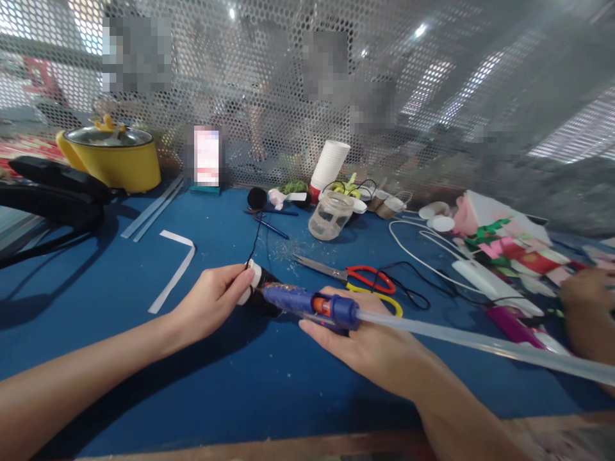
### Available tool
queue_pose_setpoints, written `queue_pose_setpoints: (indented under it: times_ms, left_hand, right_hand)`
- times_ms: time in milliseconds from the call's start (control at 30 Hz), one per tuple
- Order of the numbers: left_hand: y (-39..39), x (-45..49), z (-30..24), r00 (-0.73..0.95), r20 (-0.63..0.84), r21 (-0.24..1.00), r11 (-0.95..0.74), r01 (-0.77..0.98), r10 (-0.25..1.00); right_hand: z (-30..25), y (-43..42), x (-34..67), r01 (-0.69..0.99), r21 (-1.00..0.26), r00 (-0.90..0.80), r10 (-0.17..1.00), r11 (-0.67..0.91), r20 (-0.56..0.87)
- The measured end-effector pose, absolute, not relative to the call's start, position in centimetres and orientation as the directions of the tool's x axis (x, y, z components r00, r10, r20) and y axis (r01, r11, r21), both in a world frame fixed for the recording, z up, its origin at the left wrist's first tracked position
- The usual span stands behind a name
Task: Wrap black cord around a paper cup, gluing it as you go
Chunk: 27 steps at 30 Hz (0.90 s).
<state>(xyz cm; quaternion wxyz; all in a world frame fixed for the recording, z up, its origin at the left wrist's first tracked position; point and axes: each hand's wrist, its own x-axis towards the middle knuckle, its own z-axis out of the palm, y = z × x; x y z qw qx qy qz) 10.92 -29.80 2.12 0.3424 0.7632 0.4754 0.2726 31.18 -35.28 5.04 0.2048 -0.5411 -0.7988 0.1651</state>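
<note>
Head view: two bare hands meet low over a blue desk (230,390), the nose of a gun (307,302) set against a small black piece (262,298).
Left hand (211,307): grip closed on the piece, thumb and fingertips pinching its white cap (254,275); the piece sits just above the desk, mid-frame, touching the gun's tip.
Right hand (369,349): palm up, grip wrapped round the blue gun's body; a long clear stick (480,342) runs out of its back to the right edge.
Gun, handling: judged light, stiff plastic, probably hot at the nose; the body, well back of the tip, looks the safe hold.
Piece, handling: appears small, light, perhaps soft; the rigid cap seems the firmest place to pinch, clear of the tip.
Stick, handling: likely slick and bendy; its long tail could snag the cables (413,282).
Thread (257,240): a thin black line rising from the piece to a black ball (257,197).
Nearby: scissors (355,278) just beyond the gun, a jar (331,214) farther back, another person's hand (589,301) at the right edge.
Hidden: the nozzle and the spot it touches are covered by piece and fingers; the trigger is out of sight; what the piece is cannot be told; figures behind the mesh (432,96) are blurred.
</note>
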Motion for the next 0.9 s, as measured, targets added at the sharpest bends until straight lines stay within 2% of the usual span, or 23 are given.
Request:
queue_pose_setpoints:
  times_ms: [400, 900]
  left_hand:
    - [-29.59, 10.59, 1.8, 0.484, 0.211, 0.731, -0.466, 0.498, 0.849]
    - [-29.46, 10.45, 1.68, 0.469, 0.183, 0.747, -0.432, 0.505, 0.864]
  right_hand:
    - [5.11, -34.86, 31.71, 0.807, -0.492, -0.299, 0.944, 0.326, 0.136]
    - [4.96, -35.12, 31.33, 0.793, -0.47, -0.344, 0.922, 0.387, 0.179]
